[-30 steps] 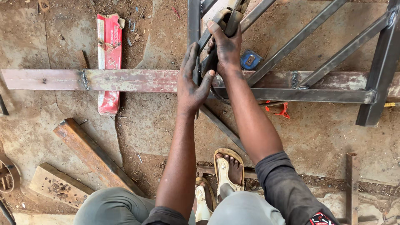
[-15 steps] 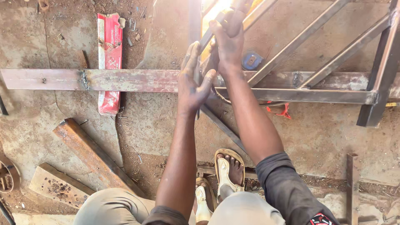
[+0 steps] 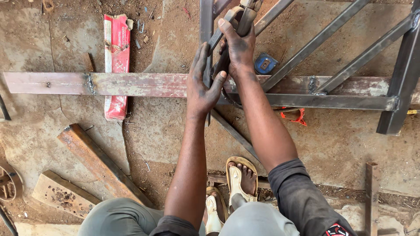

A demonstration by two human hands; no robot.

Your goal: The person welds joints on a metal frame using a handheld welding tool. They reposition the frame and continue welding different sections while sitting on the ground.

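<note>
The tool point(image 3: 243, 17) in my right hand point(image 3: 238, 46) runs off the top edge at 12 o'clock, so its head is unseen. My left hand point(image 3: 202, 83) covers the joint of the metal frame point(image 3: 341, 101) beneath it. The frame continues past the edge at 3 o'clock. A blue object point(image 3: 265, 64) at 1 o'clock of my right hand is half hidden by a bar. A rusty wheel point(image 3: 8, 183) is cut off at 9 o'clock.

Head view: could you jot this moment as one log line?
left hand: flat on metal frame | right hand: gripping welding holder | red packet: under flat bar
</note>
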